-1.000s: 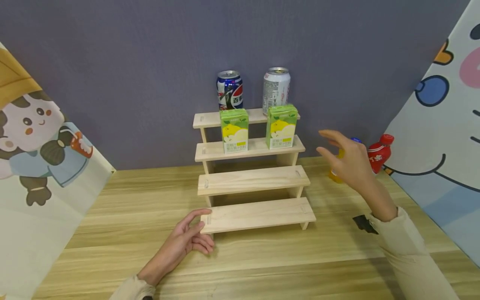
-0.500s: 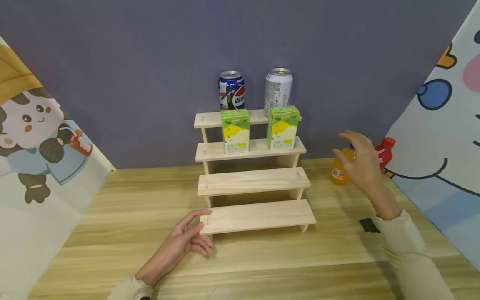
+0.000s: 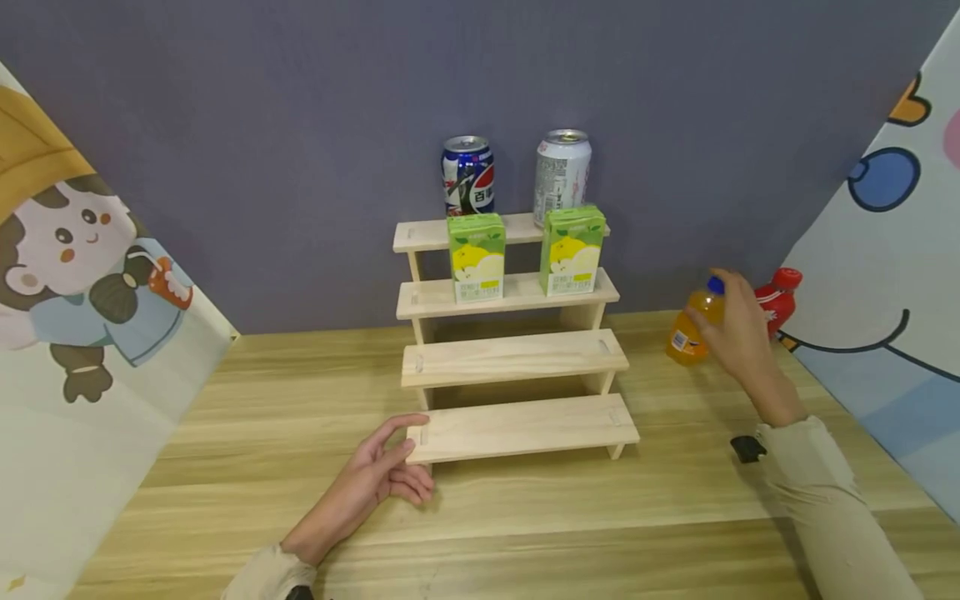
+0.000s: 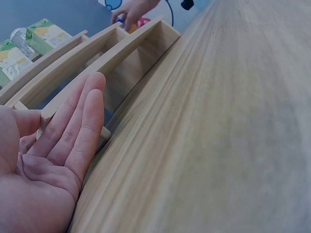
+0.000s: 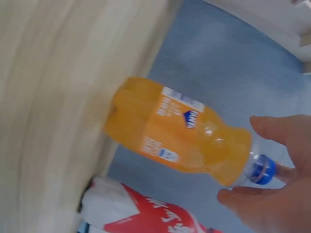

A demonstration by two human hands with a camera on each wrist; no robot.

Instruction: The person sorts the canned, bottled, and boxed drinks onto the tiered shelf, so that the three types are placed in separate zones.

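My left hand (image 3: pixel 375 471) pinches the left end of the lowest board of a stepped wooden display shelf (image 3: pixel 517 429) between thumb and forefinger. In the left wrist view its other fingers (image 4: pixel 73 131) extend below that board. At the right, my right hand (image 3: pixel 735 329) is around the top of an orange soda bottle (image 5: pixel 177 131) with a blue cap. The right wrist view shows its thumb and fingers spread on both sides of the bottle's neck, with a gap visible. Close behind that hand stands a red-capped bottle (image 3: pixel 780 300) with a red label, partly hidden.
Two green juice cartons (image 3: pixel 477 258) stand on the second board from the top. On the top board are a blue Pepsi can (image 3: pixel 468 175) and a white can (image 3: pixel 562 175). A grey wall (image 3: pixel 300 167) rises behind; printed panels flank the wooden table (image 3: pixel 300 400).
My right hand has moved right and down from beside the shelf to the orange soda bottle's neck. My left hand keeps its pinch on the lowest board. The view has shifted slightly.
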